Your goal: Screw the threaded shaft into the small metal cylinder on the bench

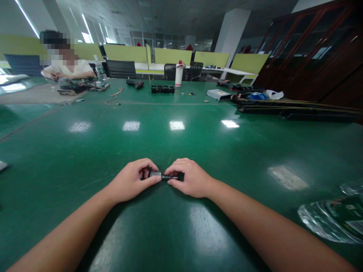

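Near the middle of the green table [147,136], a small metal device [155,173] with a silver cylindrical body and a thin dark shaft lies sideways between my hands. My left hand [132,181] grips the silver body, thumb in front and fingers curled behind. The shaft points right, toward my right hand [190,178], whose thumb and fingers are bent around its dark part. Whether those fingertips press on the shaft is hard to make out.
A clear plastic bottle [334,219] lies at the right edge. Farther back stand a white bottle [179,74], a black block [162,89] and a power drill [135,84]. Long dark strips [300,108] lie at the back right. A person [69,68] sits at the back left.
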Tool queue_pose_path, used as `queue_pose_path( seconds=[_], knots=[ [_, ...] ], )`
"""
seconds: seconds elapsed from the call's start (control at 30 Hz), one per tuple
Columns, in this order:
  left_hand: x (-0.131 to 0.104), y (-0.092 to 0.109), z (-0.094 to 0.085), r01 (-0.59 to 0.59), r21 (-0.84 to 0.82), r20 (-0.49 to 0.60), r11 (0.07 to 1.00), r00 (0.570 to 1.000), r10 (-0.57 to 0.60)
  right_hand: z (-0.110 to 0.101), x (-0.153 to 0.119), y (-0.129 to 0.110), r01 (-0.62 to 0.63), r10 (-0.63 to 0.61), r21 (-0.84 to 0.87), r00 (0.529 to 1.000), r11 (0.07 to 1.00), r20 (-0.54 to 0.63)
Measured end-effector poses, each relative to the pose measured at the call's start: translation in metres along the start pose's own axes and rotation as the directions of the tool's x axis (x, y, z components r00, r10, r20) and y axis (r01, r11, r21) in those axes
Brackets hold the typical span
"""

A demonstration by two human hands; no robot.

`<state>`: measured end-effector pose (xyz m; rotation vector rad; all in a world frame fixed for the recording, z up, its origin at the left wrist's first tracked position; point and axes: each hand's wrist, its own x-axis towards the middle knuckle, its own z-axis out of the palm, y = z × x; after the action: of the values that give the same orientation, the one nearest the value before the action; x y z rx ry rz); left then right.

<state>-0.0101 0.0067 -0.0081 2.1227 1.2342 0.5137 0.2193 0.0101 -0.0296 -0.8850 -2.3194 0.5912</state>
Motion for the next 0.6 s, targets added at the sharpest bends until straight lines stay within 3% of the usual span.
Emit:
queue_pose_path(
  seconds=[0.6],
  knots=[
    [0.0015, 0.0007, 0.0002, 0.015, 0.029, 0.011, 0.999, 1.0, -0.015, -0.0024, 0.0008, -0.0028, -0.003, 0.004, -0.028, 0.999, 1.0, 0.037]
  ],
)
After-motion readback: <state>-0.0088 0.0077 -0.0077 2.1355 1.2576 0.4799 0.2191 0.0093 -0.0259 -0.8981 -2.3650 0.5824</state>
